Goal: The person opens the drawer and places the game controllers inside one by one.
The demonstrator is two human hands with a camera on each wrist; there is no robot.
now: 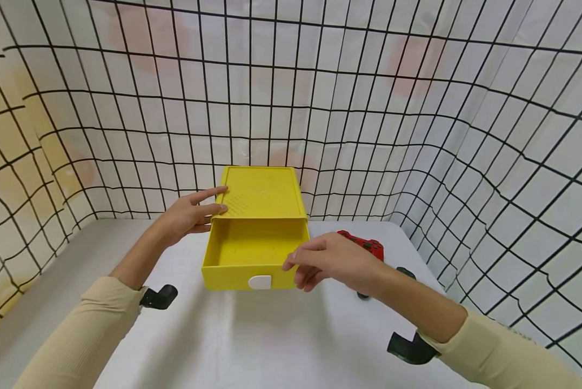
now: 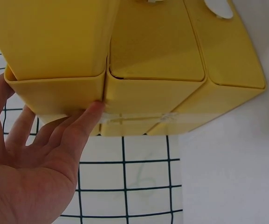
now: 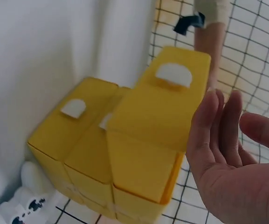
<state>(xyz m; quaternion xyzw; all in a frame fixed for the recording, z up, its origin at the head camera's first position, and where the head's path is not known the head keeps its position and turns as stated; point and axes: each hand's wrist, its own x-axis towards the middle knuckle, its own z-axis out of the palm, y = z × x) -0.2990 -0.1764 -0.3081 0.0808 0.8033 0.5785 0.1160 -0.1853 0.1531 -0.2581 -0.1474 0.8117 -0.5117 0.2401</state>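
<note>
A yellow three-drawer cabinet [image 1: 261, 189] stands on the white table, its top drawer [image 1: 237, 275] pulled out toward me. The drawer's inside shows bare yellow, and its front carries a white tab handle [image 1: 260, 282]. My left hand [image 1: 186, 216] touches the cabinet's left side, with some fingertips resting on the top edge. In the left wrist view its fingers [image 2: 85, 123] lie fairly straight along the side panel. My right hand [image 1: 336, 262], fingers loosely bent and holding nothing, hovers by the drawer's right front corner. The two lower drawers [image 3: 73, 126] are closed in the right wrist view.
A red game controller [image 1: 368, 246] lies to the right of the cabinet, partly behind my right hand. Dark pieces [image 1: 406, 272] show near my right forearm. A white object with dark patches [image 3: 27, 207] sits beside the cabinet. Black grid netting [image 1: 320, 108] surrounds the table.
</note>
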